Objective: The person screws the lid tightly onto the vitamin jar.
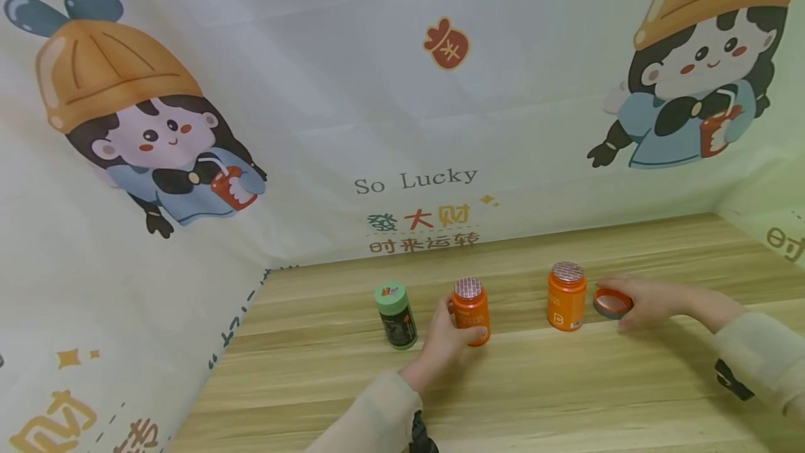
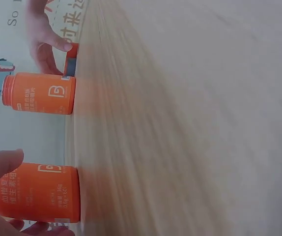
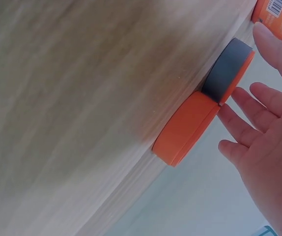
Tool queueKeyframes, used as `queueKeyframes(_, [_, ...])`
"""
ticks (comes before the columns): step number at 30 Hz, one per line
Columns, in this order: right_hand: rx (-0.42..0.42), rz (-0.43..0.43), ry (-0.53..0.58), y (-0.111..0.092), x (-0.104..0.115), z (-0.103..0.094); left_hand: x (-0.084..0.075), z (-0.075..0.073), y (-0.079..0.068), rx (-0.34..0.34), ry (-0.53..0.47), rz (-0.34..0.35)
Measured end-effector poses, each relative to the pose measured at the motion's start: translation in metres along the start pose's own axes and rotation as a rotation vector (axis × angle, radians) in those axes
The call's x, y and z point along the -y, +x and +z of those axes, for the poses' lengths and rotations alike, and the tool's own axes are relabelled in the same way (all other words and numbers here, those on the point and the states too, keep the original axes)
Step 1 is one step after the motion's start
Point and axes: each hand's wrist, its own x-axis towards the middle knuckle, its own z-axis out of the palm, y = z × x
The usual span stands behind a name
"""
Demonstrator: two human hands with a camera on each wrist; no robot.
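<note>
My left hand [image 1: 445,338] grips an orange bottle [image 1: 473,307] with its fingers and thumb around the sides. This bottle stands upright on the wooden surface, its mouth covered by a patterned foil seal. At the right, my right hand [image 1: 650,300] is spread beside two lids lying flat. One is a grey lid [image 3: 227,69] with an orange edge; an orange lid [image 3: 187,128] sits against it. Fingertips meet or nearly meet the lids' edge, and the thumb stands apart from them. A second foil-sealed orange bottle [image 1: 567,305] stands just left of the right hand.
A dark jar with a green lid [image 1: 396,314] stands left of my left hand. Behind the wood-grain surface [image 1: 302,383] hangs a white printed cloth [image 1: 327,89], which also covers the left and right sides.
</note>
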Motion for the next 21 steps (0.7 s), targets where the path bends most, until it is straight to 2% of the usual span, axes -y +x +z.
queueKeyframes(12, [-0.014,-0.002,0.007,0.0017,-0.0056,0.0005,0.0057,0.0051,0.0024,-0.030,0.012,-0.030])
queueKeyframes(16, [-0.023,-0.001,-0.025,0.0024,-0.0051,0.0005,0.0066,0.0056,0.0044,-0.032,0.020,-0.027])
queueKeyframes(21, [-0.047,-0.045,-0.071,0.0035,-0.0074,0.0014,0.0061,0.0050,0.0062,-0.030,0.009,-0.033])
